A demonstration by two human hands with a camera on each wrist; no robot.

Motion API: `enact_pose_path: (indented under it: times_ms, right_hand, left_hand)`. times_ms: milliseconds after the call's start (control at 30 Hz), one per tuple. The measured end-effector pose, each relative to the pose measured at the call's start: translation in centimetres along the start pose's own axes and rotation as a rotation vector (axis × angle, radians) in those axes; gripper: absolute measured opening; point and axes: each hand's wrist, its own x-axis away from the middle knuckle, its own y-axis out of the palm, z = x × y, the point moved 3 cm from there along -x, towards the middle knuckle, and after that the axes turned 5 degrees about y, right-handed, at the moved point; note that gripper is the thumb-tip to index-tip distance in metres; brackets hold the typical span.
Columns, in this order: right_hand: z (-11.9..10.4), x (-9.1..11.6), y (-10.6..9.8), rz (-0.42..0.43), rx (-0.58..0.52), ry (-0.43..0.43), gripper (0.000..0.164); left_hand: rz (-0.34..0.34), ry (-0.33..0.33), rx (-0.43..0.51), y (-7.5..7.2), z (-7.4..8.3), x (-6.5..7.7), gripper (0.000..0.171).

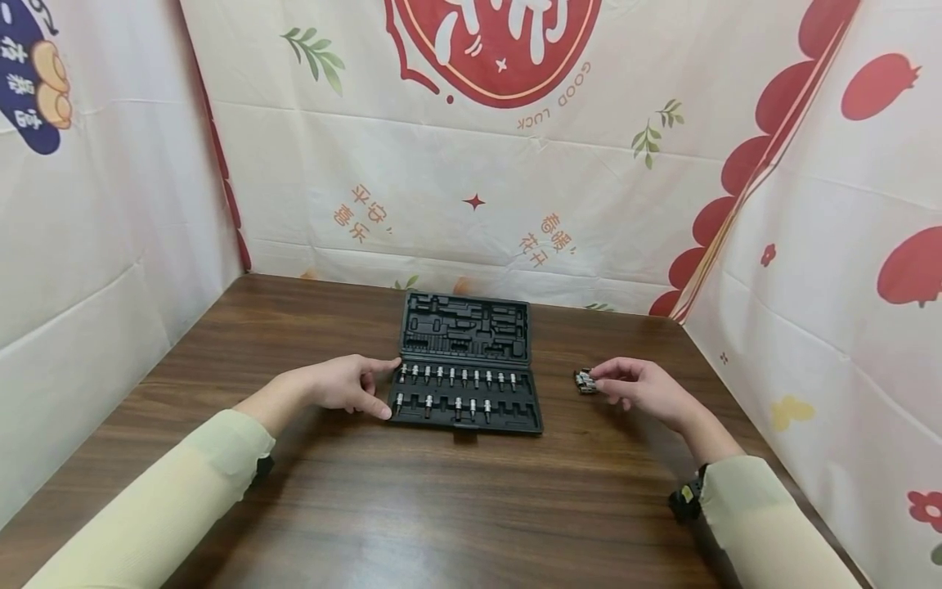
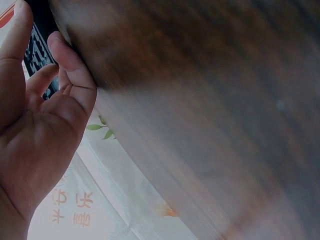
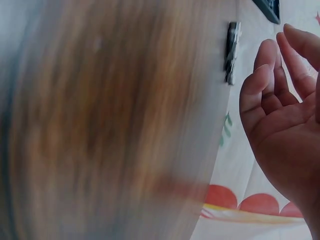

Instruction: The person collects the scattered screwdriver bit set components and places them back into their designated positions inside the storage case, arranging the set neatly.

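A black plastic case (image 1: 464, 420) lies unfolded on the table, its lid (image 1: 466, 325) laid back towards the wall. Silver bit sockets (image 1: 458, 406) stand in two rows in the near half; the front row has empty slots at its right. My left hand (image 1: 352, 384) is at the case's left edge, index finger extended to the hinge corner and thumb to the near corner. A small cluster of loose bit sockets (image 1: 585, 381) lies right of the case. Over it hovers my right hand (image 1: 648, 393), fingertips close by; in the right wrist view its fingers are apart from the bit sockets (image 3: 231, 52).
The brown wooden table (image 1: 456, 499) is bounded by printed cloth on the back wall (image 1: 471, 155) and both sides. A dark band with a device (image 1: 688, 497) sits at the right wrist.
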Motion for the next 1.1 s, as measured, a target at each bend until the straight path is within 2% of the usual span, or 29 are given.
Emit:
enact_pose_path:
  times_ms: [200,500,933,1100]
  right_hand:
    - [1.4,0.1,-1.0,0.02,0.029,0.018,0.038]
    - [2.2,-0.4,-2.3,0.035,0.081,0.046,0.041]
    - [2.1,-2.7,-3.0,0.047,0.158,0.097,0.041]
    - [2.0,-3.4,-2.9,0.027,0.177,0.105,0.039]
  left_hand:
    - [0.0,-0.002,-0.008,0.0,0.0,0.0,0.1]
    - [-0.003,-0.007,-0.024,0.0,-0.1,-0.1,0.101]
    - [-0.002,-0.004,-0.008,0.0,-0.2,-0.1,0.1]
    - [-0.003,-0.006,-0.003,0.0,-0.3,-0.1,0.101]
